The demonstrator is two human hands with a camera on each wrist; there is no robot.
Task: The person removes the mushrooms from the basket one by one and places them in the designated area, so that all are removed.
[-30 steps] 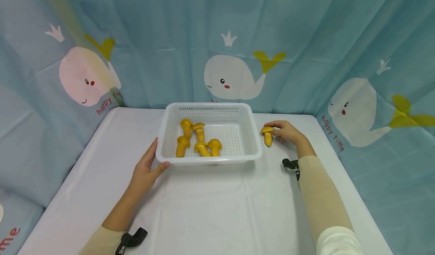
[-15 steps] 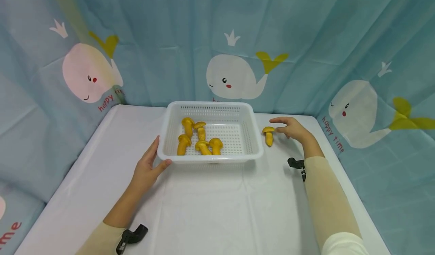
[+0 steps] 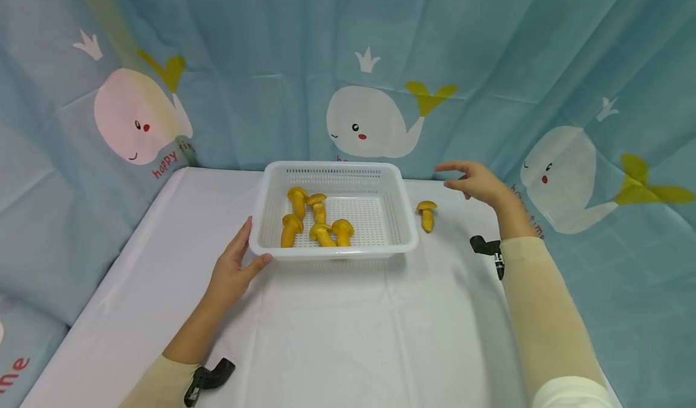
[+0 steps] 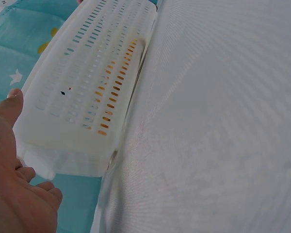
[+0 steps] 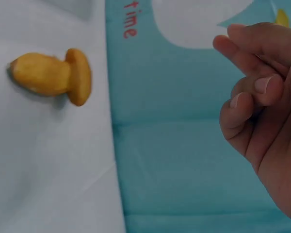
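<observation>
A white perforated plastic basket [image 3: 393, 214] stands on the table with several yellow mushrooms [image 3: 292, 224] lying in its left half. My left hand [image 3: 231, 278] holds the basket's near left corner, thumb at the front and fingers along the left side. The left wrist view shows that hand [image 4: 19, 179] beside the basket wall [image 4: 63, 121]. One more yellow mushroom [image 3: 426, 216] lies on the table right of the basket, cap toward the back. Above and behind it hovers my right hand [image 3: 478, 184], holding nothing. In the right wrist view, that hand [image 5: 271, 97] is apart from the mushroom [image 5: 53, 75].
A white cloth covers the table [image 3: 326, 329]. Blue curtain [image 3: 244, 112] with whale prints hangs behind the table and along both sides. The basket's back edge is close to the curtain.
My right hand has let go of the single mushroom and moved up, back and slightly right. The mushroom stays on the table. My left hand keeps its place at the basket corner.
</observation>
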